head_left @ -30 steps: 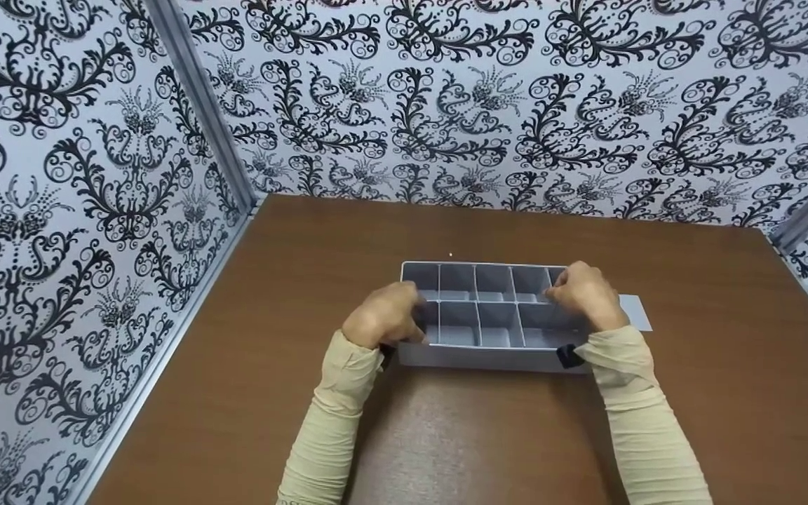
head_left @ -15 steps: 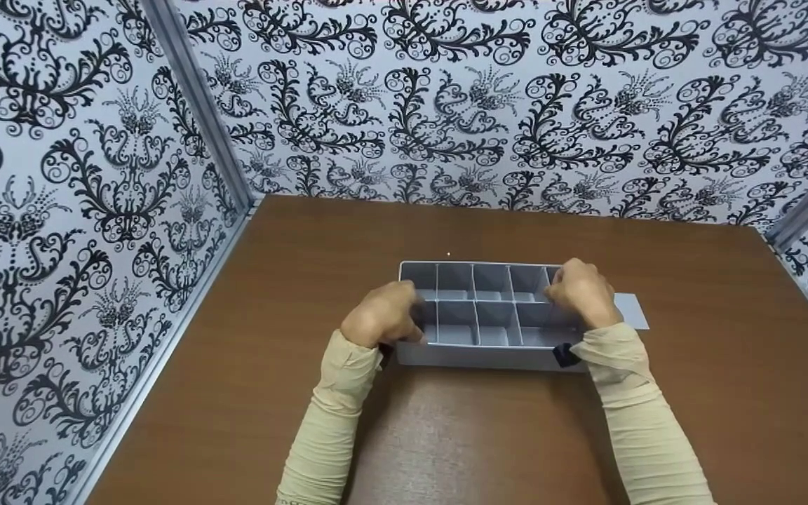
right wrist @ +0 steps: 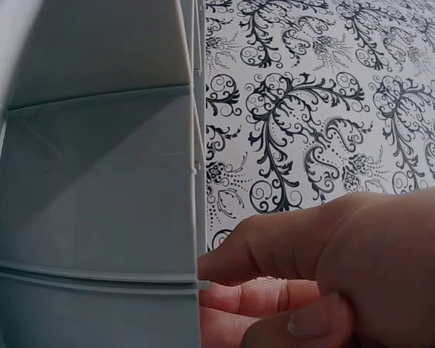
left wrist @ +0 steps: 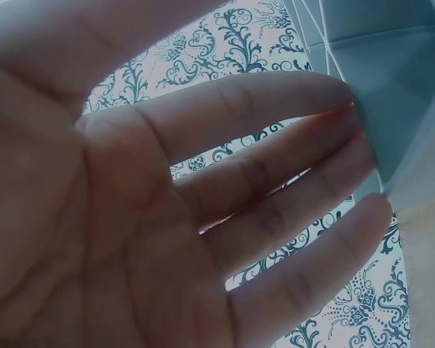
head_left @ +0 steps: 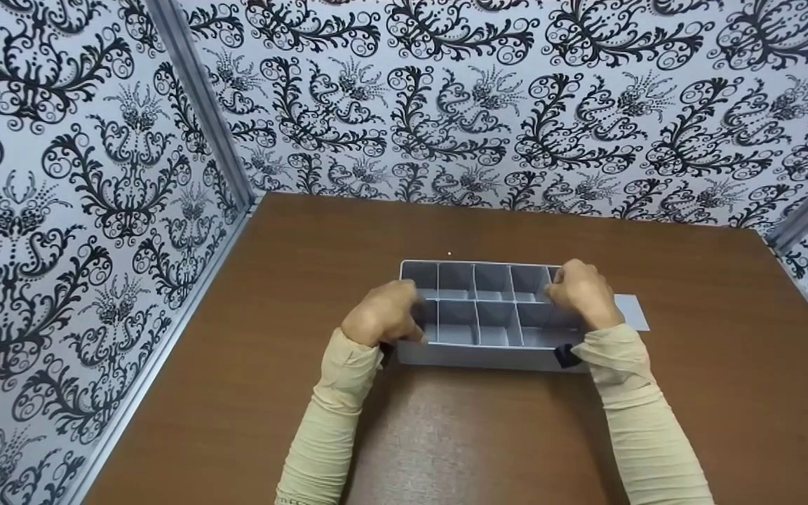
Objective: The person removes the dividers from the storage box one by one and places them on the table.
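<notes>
A long grey divided box stands on the table, its thin walls making two rows of compartments. At its left end is my left hand, thumb close to the front rim. In the left wrist view its fingers reach out long and slightly apart, fingertips right at the box's edge. My right hand reaches over the right end into the back row. There, in the right wrist view, its thumb and fingers pinch the end of a thin divider. The box's right end is partly hidden behind this hand.
A flat pale rectangular plate lies on the brown table just right of the box. Behind the box is a tiny white speck. Patterned walls close off the back and sides.
</notes>
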Demonstrator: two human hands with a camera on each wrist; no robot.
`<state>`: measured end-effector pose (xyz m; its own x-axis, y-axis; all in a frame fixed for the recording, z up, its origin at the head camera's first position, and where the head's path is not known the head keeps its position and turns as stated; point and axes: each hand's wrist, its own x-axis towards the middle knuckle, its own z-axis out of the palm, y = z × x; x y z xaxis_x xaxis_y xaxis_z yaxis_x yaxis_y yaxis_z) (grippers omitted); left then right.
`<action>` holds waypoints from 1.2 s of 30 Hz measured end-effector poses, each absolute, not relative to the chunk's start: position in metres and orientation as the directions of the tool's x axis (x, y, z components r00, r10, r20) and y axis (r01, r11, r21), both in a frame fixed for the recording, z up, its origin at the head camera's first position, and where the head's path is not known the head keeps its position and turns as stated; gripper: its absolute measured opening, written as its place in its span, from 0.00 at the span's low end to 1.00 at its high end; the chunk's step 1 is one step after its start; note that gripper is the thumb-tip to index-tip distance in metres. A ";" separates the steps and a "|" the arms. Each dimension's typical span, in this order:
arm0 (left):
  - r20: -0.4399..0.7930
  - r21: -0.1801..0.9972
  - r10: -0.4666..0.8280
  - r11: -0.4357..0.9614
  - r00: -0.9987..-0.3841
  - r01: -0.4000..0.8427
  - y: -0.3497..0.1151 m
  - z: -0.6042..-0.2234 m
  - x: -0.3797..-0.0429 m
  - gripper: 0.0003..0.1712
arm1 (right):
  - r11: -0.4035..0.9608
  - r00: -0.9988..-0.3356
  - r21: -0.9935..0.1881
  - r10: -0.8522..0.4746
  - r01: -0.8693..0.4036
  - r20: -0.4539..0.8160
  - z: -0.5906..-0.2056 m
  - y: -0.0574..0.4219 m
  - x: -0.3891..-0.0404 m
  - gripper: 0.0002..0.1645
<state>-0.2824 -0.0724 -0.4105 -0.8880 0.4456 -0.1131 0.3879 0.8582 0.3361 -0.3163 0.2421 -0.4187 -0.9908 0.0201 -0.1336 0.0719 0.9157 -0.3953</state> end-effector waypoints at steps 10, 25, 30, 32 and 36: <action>-0.114 0.342 0.448 0.856 -0.887 0.389 -0.072 -0.410 -0.282 0.24 | 0.914 -0.993 -0.402 0.010 0.057 -0.119 -0.416 0.243 -0.315 0.13; -0.097 0.346 0.460 0.847 -0.882 0.404 -0.071 -0.411 -0.282 0.23 | 0.910 -0.990 -0.408 0.028 0.081 -0.135 -0.410 0.241 -0.314 0.14; -0.101 0.338 0.457 0.851 -0.884 0.401 -0.071 -0.411 -0.283 0.22 | 0.906 -0.991 -0.412 0.043 0.092 -0.127 -0.404 0.242 -0.313 0.14; -0.102 0.336 0.454 0.853 -0.885 0.399 -0.071 -0.411 -0.284 0.21 | 0.906 -0.991 -0.412 0.048 0.096 -0.124 -0.401 0.242 -0.313 0.14; -0.105 0.337 0.447 0.856 -0.888 0.391 -0.072 -0.412 -0.284 0.22 | 0.908 -0.992 -0.408 0.053 0.096 -0.116 -0.396 0.241 -0.312 0.14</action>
<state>-0.2838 -0.0720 -0.4123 -0.8884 0.4468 -0.1050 0.3909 0.8564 0.3373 -0.3120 0.2411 -0.3961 -0.9918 0.0534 -0.1159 0.0965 0.9080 -0.4076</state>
